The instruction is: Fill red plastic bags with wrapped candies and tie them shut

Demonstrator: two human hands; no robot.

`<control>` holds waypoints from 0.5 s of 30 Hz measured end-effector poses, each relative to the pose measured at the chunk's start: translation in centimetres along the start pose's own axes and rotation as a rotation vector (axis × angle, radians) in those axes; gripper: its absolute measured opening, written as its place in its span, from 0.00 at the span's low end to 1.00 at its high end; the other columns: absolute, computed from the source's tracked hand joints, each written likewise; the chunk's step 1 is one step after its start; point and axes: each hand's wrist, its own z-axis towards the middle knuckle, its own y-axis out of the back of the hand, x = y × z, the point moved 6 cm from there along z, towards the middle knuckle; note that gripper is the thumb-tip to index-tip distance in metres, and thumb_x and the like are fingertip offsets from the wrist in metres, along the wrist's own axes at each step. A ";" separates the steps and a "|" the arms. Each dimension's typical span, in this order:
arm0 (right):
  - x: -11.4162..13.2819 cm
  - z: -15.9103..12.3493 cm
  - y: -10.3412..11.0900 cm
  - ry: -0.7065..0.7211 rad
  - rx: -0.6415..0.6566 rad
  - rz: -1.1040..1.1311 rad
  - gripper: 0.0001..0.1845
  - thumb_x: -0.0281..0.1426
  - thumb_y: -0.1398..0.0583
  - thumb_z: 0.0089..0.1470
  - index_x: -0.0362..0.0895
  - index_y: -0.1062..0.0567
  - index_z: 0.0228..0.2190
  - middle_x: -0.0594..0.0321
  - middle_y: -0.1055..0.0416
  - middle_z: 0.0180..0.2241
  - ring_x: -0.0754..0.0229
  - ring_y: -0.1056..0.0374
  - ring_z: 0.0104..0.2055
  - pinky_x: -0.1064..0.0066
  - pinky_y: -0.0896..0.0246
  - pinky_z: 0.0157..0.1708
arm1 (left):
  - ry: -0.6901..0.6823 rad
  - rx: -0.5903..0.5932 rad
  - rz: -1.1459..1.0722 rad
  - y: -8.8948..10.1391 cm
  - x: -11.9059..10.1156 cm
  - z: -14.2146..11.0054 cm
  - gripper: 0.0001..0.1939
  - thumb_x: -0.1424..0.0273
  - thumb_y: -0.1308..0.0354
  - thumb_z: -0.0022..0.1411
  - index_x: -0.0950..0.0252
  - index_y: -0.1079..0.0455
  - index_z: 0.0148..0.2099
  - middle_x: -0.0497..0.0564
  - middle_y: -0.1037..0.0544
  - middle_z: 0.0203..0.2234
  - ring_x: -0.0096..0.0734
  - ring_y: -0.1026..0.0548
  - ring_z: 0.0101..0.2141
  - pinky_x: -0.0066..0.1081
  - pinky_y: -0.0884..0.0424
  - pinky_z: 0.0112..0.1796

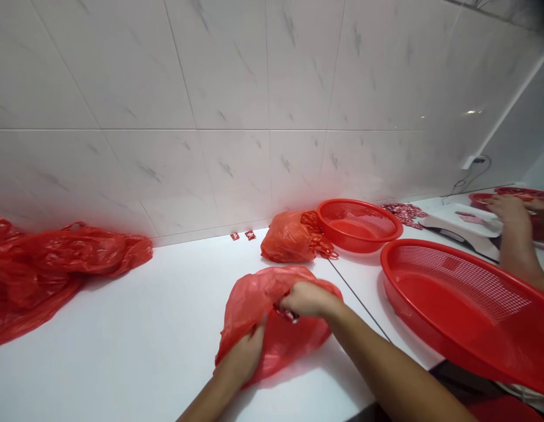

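Observation:
A thin red plastic bag [293, 346] lies spread on the white counter in front of me, its mouth towards me. At the near left edge of its mouth, my left hand [247, 354] is closed on the film, and the film hides most of its fingers. My right hand [307, 299] reaches into the mouth from the right with curled fingers. Small red-and-white packets [287, 315] show right under those fingers and appear to be in their grip. How many there are, I cannot make out.
Behind the bag sits a filled, tied red bag [287, 237], with two small packets [249, 234] to its left. Red baskets [359, 225] stand at right, near a packet pile [403, 214] and a white scale [467, 223]. Another person's arm [517, 234] reaches in. Crumpled red bags [69, 258] lie left.

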 end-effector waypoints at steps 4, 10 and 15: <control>0.2 3.7 3.0 0.009 -0.084 -0.090 0.09 0.32 0.39 0.51 0.43 0.26 0.22 0.67 0.29 0.23 0.63 0.36 0.27 0.73 0.44 0.26 | -0.152 0.046 0.063 0.4 -1.0 -0.2 0.32 0.48 0.54 0.72 0.60 0.32 0.68 0.55 0.19 0.57 0.50 0.21 0.56 0.44 0.29 0.58; -3.4 6.7 0.2 0.025 -0.030 -0.082 0.09 0.31 0.41 0.57 0.43 0.22 0.28 0.66 0.25 0.27 0.63 0.33 0.29 0.74 0.40 0.29 | -0.459 -0.024 0.237 -0.1 -2.2 -0.8 0.21 0.64 0.48 0.69 0.55 0.22 0.60 0.51 0.19 0.57 0.49 0.22 0.56 0.43 0.25 0.57; -5.3 6.6 0.0 -0.049 -0.036 -0.139 0.11 0.35 0.40 0.58 0.44 0.19 0.32 0.62 0.21 0.32 0.60 0.29 0.32 0.71 0.38 0.32 | -0.688 -0.126 0.345 -0.2 -2.7 -1.2 0.22 0.62 0.48 0.71 0.55 0.23 0.62 0.53 0.25 0.63 0.48 0.26 0.61 0.41 0.27 0.61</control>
